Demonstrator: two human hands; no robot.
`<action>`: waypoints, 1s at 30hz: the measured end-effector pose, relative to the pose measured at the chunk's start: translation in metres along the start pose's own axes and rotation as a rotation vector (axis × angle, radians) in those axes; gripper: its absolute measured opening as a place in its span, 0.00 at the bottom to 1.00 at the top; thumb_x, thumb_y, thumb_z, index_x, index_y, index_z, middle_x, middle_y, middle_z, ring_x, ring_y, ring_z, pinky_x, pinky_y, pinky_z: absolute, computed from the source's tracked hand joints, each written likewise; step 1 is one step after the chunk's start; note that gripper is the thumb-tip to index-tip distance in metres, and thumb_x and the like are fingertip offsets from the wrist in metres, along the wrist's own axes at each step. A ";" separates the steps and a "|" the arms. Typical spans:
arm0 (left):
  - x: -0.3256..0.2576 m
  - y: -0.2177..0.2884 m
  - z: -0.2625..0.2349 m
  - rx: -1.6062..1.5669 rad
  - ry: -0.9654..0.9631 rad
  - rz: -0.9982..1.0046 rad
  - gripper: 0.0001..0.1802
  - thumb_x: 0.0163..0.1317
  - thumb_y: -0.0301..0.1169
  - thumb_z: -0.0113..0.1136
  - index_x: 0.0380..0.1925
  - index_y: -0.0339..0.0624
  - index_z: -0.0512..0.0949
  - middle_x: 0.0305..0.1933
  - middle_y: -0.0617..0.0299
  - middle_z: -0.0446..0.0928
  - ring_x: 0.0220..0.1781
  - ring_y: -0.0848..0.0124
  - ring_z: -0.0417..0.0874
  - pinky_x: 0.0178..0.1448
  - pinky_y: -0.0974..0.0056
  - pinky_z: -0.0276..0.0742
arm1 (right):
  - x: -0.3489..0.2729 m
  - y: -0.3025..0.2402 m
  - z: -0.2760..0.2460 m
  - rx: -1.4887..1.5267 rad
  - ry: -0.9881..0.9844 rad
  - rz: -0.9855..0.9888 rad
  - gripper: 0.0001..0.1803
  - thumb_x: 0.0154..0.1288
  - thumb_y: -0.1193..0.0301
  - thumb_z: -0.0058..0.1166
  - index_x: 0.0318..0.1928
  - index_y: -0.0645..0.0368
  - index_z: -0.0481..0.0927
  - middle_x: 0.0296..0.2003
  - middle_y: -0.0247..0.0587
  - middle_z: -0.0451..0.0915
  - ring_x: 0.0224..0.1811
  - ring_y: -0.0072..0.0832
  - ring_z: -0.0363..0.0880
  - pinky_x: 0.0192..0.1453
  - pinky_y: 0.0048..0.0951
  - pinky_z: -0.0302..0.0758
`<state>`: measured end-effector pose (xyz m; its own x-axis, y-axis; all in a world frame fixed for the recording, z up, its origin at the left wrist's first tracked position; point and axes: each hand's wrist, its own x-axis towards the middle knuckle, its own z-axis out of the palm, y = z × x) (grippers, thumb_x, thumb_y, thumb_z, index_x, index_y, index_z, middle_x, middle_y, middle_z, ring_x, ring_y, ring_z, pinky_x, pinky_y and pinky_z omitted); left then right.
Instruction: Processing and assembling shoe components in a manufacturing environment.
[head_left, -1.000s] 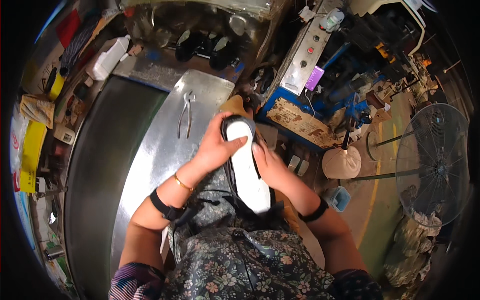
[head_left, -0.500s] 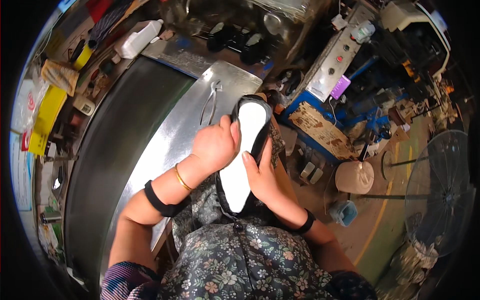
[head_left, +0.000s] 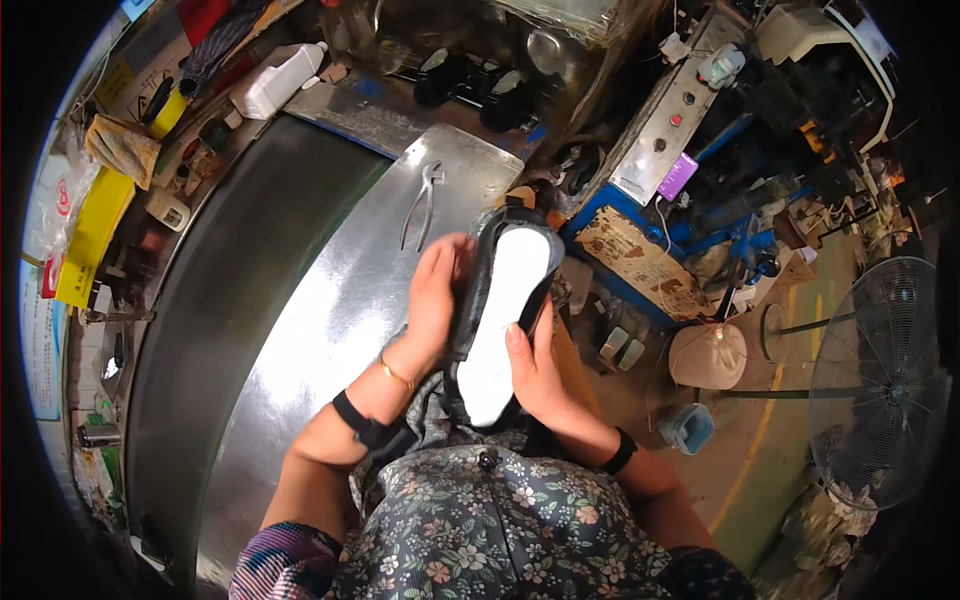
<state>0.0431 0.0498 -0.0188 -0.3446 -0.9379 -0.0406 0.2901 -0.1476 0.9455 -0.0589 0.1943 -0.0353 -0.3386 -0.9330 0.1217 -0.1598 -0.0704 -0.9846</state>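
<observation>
A black shoe upper [head_left: 482, 280] is held bottom up before my body, its white sole-shaped insole board [head_left: 508, 300] facing me. My right hand [head_left: 538, 370] grips it along the right edge, with the thumb on the white board and the fingers round the far side. On the other side, my left hand [head_left: 438, 300] is held upright with its fingers stretched out, close beside the black edge; whether it touches cannot be made out. Pincers [head_left: 425, 205] with long handles lie on the shiny metal sheet [head_left: 310, 310] beyond my left hand.
A dark conveyor belt [head_left: 220, 260] curves along the left. Behind it are a white plastic bottle [head_left: 280, 80] and a yellow board [head_left: 95, 240]. To the right stand a blue-framed machine [head_left: 640, 265], a beige bin [head_left: 708, 355], a blue bucket [head_left: 687, 428] and a large fan [head_left: 890, 385].
My left hand has gone from curled fingers on the board's edge to stretched fingers beside the upper. The shoe upper has shifted slightly right and tilted, still in my right hand.
</observation>
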 end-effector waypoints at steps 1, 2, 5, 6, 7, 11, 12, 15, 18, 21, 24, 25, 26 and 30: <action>0.012 0.010 0.009 -0.036 -0.038 0.033 0.20 0.79 0.42 0.50 0.57 0.39 0.79 0.47 0.63 0.81 0.52 0.75 0.80 0.62 0.68 0.75 | -0.003 -0.001 -0.004 -0.003 -0.046 0.024 0.42 0.82 0.64 0.42 0.80 0.67 0.33 0.79 0.59 0.45 0.82 0.44 0.47 0.81 0.40 0.49; 0.023 0.022 0.014 -0.106 -0.177 -0.116 0.20 0.79 0.42 0.51 0.58 0.39 0.78 0.48 0.64 0.81 0.52 0.75 0.80 0.61 0.69 0.75 | -0.003 -0.003 -0.009 -0.004 -0.089 0.044 0.41 0.82 0.63 0.41 0.80 0.67 0.33 0.80 0.58 0.45 0.82 0.44 0.46 0.82 0.39 0.48; 0.047 0.043 0.024 -0.147 -0.491 -0.368 0.21 0.77 0.45 0.53 0.59 0.41 0.77 0.50 0.65 0.80 0.53 0.76 0.79 0.60 0.69 0.75 | 0.018 -0.010 -0.031 -0.043 -0.166 0.128 0.41 0.84 0.50 0.32 0.80 0.64 0.37 0.80 0.53 0.47 0.83 0.40 0.46 0.82 0.37 0.48; 0.049 0.045 0.027 -0.065 -0.516 -0.335 0.21 0.77 0.45 0.54 0.59 0.41 0.77 0.51 0.65 0.80 0.53 0.76 0.79 0.60 0.69 0.76 | 0.031 -0.012 -0.039 0.187 -0.164 0.144 0.41 0.83 0.46 0.29 0.80 0.63 0.41 0.79 0.52 0.50 0.82 0.39 0.48 0.82 0.36 0.49; 0.050 0.044 0.028 -0.012 -0.553 -0.270 0.21 0.76 0.45 0.55 0.59 0.42 0.77 0.52 0.65 0.80 0.54 0.76 0.79 0.60 0.68 0.76 | 0.050 -0.014 -0.047 0.425 -0.116 0.234 0.42 0.82 0.43 0.27 0.80 0.63 0.44 0.78 0.50 0.53 0.81 0.38 0.51 0.81 0.36 0.50; 0.041 0.027 0.033 0.422 -0.552 0.068 0.20 0.75 0.42 0.58 0.56 0.39 0.79 0.55 0.63 0.78 0.58 0.72 0.77 0.64 0.66 0.72 | 0.098 -0.020 -0.056 0.617 -0.164 0.145 0.32 0.84 0.51 0.37 0.76 0.59 0.63 0.73 0.40 0.67 0.76 0.30 0.61 0.79 0.30 0.57; 0.040 0.024 0.032 0.384 -0.571 0.125 0.20 0.74 0.41 0.58 0.57 0.38 0.79 0.58 0.60 0.76 0.62 0.70 0.74 0.68 0.64 0.68 | 0.103 -0.022 -0.052 0.577 -0.157 0.155 0.23 0.83 0.61 0.45 0.69 0.59 0.73 0.69 0.39 0.71 0.73 0.29 0.65 0.78 0.30 0.59; 0.041 0.019 0.029 0.078 -0.579 -0.059 0.20 0.75 0.40 0.57 0.58 0.38 0.78 0.58 0.60 0.76 0.63 0.69 0.73 0.70 0.65 0.65 | 0.106 -0.027 -0.044 0.283 -0.126 -0.010 0.16 0.82 0.67 0.46 0.61 0.61 0.77 0.63 0.39 0.76 0.68 0.28 0.70 0.75 0.30 0.63; 0.044 0.019 0.026 0.069 -0.613 -0.080 0.20 0.75 0.38 0.57 0.59 0.38 0.77 0.62 0.60 0.73 0.64 0.69 0.72 0.71 0.65 0.64 | 0.105 -0.033 -0.043 0.035 -0.006 -0.076 0.18 0.84 0.63 0.40 0.59 0.62 0.77 0.61 0.39 0.77 0.65 0.29 0.73 0.71 0.31 0.67; 0.044 0.021 0.027 0.160 -0.618 -0.020 0.19 0.74 0.37 0.58 0.58 0.39 0.77 0.59 0.60 0.75 0.64 0.69 0.73 0.70 0.63 0.65 | 0.106 -0.039 -0.047 0.454 -0.128 0.150 0.24 0.85 0.58 0.37 0.66 0.61 0.74 0.65 0.39 0.74 0.69 0.28 0.69 0.75 0.31 0.62; 0.043 0.025 0.030 0.302 -0.556 0.123 0.17 0.73 0.36 0.59 0.57 0.39 0.78 0.52 0.57 0.79 0.60 0.65 0.77 0.67 0.62 0.69 | 0.105 -0.042 -0.047 0.328 -0.169 0.100 0.25 0.85 0.58 0.38 0.69 0.63 0.71 0.68 0.41 0.71 0.74 0.30 0.65 0.78 0.32 0.58; 0.043 0.027 0.030 0.334 -0.547 0.122 0.17 0.73 0.36 0.59 0.56 0.39 0.78 0.52 0.56 0.79 0.59 0.63 0.77 0.66 0.62 0.70 | 0.101 -0.042 -0.045 0.145 -0.095 0.109 0.25 0.85 0.58 0.37 0.69 0.63 0.71 0.68 0.41 0.71 0.74 0.30 0.64 0.78 0.33 0.57; 0.044 0.029 0.030 0.372 -0.532 0.125 0.17 0.73 0.36 0.59 0.56 0.39 0.78 0.52 0.55 0.79 0.58 0.62 0.78 0.66 0.62 0.71 | 0.100 -0.042 -0.042 0.015 -0.025 0.097 0.23 0.84 0.62 0.38 0.69 0.62 0.71 0.68 0.44 0.72 0.74 0.32 0.66 0.77 0.32 0.59; 0.047 0.038 0.025 0.532 -0.577 0.146 0.20 0.74 0.37 0.58 0.59 0.36 0.77 0.58 0.50 0.79 0.65 0.61 0.76 0.71 0.62 0.67 | 0.092 -0.040 -0.043 0.255 -0.072 0.087 0.24 0.81 0.69 0.43 0.73 0.61 0.66 0.70 0.42 0.69 0.74 0.30 0.64 0.77 0.31 0.59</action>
<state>0.0159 0.0081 0.0232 -0.7862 -0.6038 0.1312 -0.0472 0.2704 0.9616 -0.1234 0.1260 0.0206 -0.2730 -0.9614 0.0349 0.1086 -0.0668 -0.9918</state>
